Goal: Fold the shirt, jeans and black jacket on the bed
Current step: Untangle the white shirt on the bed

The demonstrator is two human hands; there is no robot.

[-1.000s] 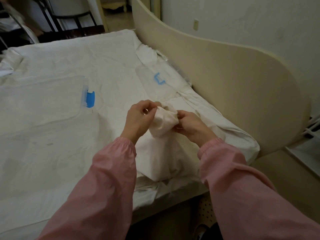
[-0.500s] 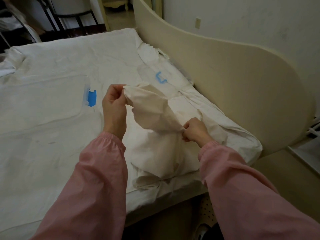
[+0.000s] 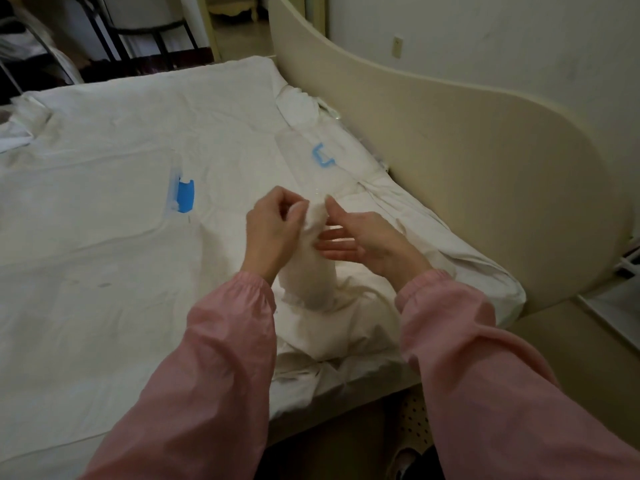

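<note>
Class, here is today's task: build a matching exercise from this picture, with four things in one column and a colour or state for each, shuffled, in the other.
Things
1. left hand
2. right hand
3. clip
4. sleeve

Colour or state
a. pink
b. fingers straight
c. pinches the shirt
d. blue

Pairs: 1-c, 2-b, 3-d, 4-a

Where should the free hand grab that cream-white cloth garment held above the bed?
Probably the upper edge beside where the left hand pinches, coming from the right: the cream-white cloth garment hangs bunched from that pinch, and the open right hand is alongside it.
</note>
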